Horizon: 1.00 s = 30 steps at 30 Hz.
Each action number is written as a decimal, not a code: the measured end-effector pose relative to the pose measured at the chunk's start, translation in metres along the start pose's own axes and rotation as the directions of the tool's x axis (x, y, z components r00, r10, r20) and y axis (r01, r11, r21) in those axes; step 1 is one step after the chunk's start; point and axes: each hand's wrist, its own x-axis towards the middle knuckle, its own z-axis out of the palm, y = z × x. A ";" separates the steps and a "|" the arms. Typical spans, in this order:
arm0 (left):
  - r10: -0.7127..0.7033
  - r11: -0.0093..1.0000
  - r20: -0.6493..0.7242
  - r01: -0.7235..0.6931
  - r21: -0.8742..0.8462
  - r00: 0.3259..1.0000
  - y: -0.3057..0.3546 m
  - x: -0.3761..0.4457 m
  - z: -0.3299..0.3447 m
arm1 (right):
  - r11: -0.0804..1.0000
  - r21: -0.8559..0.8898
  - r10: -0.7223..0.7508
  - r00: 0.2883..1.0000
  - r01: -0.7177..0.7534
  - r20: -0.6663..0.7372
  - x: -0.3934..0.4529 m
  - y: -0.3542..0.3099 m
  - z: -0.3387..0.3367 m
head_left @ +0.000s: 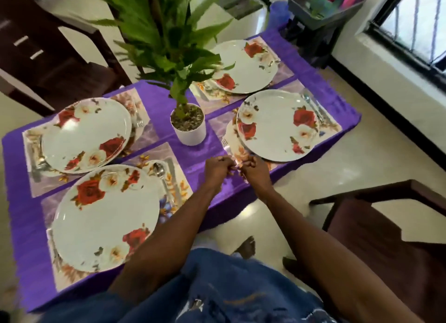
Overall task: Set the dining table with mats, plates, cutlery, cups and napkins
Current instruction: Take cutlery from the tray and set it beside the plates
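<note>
Purple cloth (337,98) covers the counter, which carries four floral plates on printed mats around a potted plant (188,123) at its centre. At the near edge, the left hand (218,167) and right hand (254,170) meet; their fingers curl round a fork (226,148) lying just beside the near-right plate (277,126), tines pointing away.

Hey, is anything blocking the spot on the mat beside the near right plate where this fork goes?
Nothing visible does. Both hands, left hand and right hand, hold the fork over the bare strip of mat, left of the plate. The potted plant stands clear.
</note>
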 end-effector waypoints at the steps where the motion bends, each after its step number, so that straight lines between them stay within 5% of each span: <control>1: -0.012 1.000 -0.020 0.012 -0.014 1.000 0.003 0.006 0.005 | 1.000 -0.022 -0.016 1.000 0.016 0.004 0.007 -0.004 -0.003; 14: -0.056 0.988 -0.109 0.071 0.137 0.993 0.008 0.090 0.021 | 0.957 -0.289 -0.026 0.994 -0.006 -0.110 0.108 -0.009 -0.049; 30: -0.057 0.988 -0.268 0.094 0.125 0.962 -0.004 0.091 0.048 | 0.917 -0.373 -0.108 0.988 0.143 0.115 0.161 -0.005 -0.066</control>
